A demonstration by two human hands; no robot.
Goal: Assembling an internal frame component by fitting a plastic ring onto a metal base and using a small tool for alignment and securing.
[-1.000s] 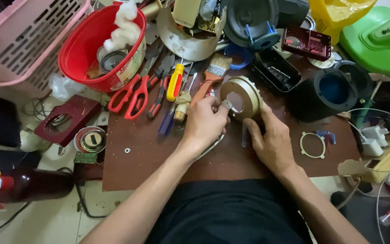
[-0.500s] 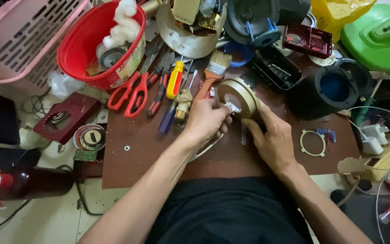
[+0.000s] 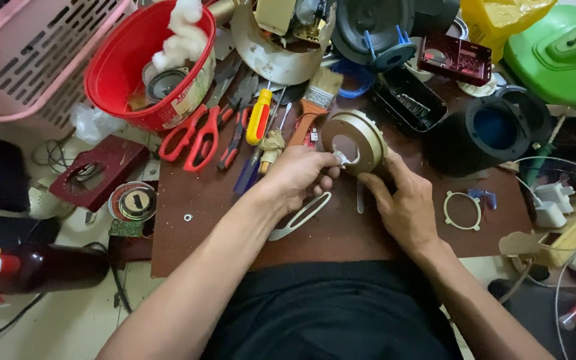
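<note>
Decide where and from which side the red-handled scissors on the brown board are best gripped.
Grip the red-handled scissors by the two red loops, coming from the near left, where bare board lies. The blades point away under the red bowl, and pliers crowd the right side, so the loops are probably the only free part.

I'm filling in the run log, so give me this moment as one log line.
left hand: pinching small white piece at hole of beige round housing | right hand: steadying housing from below | board: scissors, paintbrush beside
</note>
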